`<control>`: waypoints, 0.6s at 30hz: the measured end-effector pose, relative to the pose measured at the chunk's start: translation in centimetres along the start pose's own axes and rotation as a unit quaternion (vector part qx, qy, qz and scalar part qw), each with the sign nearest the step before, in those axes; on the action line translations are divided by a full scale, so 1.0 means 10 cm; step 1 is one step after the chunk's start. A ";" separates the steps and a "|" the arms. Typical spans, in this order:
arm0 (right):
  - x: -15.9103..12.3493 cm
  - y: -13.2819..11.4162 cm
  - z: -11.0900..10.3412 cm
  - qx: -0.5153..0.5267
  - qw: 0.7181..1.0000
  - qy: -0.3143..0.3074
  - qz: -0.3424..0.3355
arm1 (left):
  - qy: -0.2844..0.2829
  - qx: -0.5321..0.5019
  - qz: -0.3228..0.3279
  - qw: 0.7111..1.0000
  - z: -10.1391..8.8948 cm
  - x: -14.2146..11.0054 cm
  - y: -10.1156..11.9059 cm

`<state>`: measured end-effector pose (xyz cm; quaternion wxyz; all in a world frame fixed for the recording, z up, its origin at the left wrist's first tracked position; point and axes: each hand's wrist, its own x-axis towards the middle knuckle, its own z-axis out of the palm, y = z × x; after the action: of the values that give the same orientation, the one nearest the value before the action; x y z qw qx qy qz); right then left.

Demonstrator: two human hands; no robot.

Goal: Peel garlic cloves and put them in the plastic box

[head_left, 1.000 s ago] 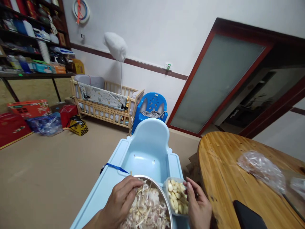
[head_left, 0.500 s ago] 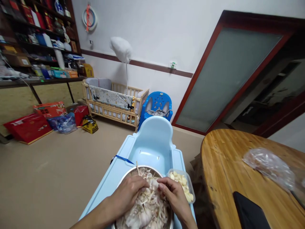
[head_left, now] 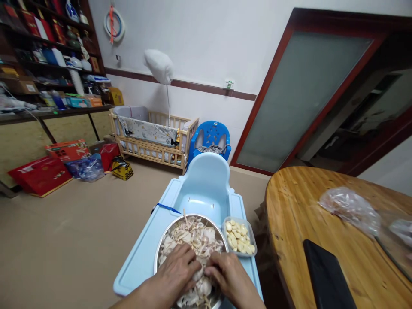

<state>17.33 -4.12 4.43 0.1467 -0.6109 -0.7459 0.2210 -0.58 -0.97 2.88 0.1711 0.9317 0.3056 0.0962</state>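
A steel bowl [head_left: 156,254] full of garlic skins [head_left: 193,234] and whole bulbs stands on the light-blue tray of a child's chair [head_left: 141,257]. Over its near half, my left hand [head_left: 178,270] is closed with its fingertips on a garlic bulb [head_left: 198,273]. From the other side my right hand [head_left: 229,274] pinches at the same bulb, thumb and forefinger bent in. The fingers partly cover it. More bulbs lie just below, nearer to me. Beside the bowl, to the right, sits a clear plastic box [head_left: 255,249] of peeled garlic cloves [head_left: 238,236].
A wooden table [head_left: 289,206] on the right bears a black flat object [head_left: 326,274] and a plastic bag [head_left: 350,210]. Behind the chair stand a blue child's chair [head_left: 212,133] and a wooden crib [head_left: 151,150]. Red bags [head_left: 40,174] lie on the floor at left.
Both hands have moved down toward the near side of the bowl, uncovering the skins at its far side. A bulb now shows between the fingers. The view has shifted slightly.
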 end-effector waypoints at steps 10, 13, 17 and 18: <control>-0.07 -0.05 0.24 -0.187 0.978 -0.089 0.016 | 0.035 -0.071 0.005 0.997 0.07 -0.06 -0.11; -0.05 -0.08 0.23 -0.180 0.978 -0.102 0.020 | 0.040 -0.075 0.008 0.996 0.09 -0.06 -0.12; -0.03 -0.07 0.22 -0.178 0.978 -0.105 0.020 | 0.045 -0.082 0.007 0.996 0.10 -0.06 -0.13; -0.02 -0.07 0.22 -0.177 0.979 -0.105 0.016 | 0.044 -0.081 0.006 0.996 0.10 -0.06 -0.13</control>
<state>15.74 -4.78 2.91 -0.0463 -0.6125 -0.7745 0.1510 -1.42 -0.60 1.40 0.2316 0.9114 0.2988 0.1628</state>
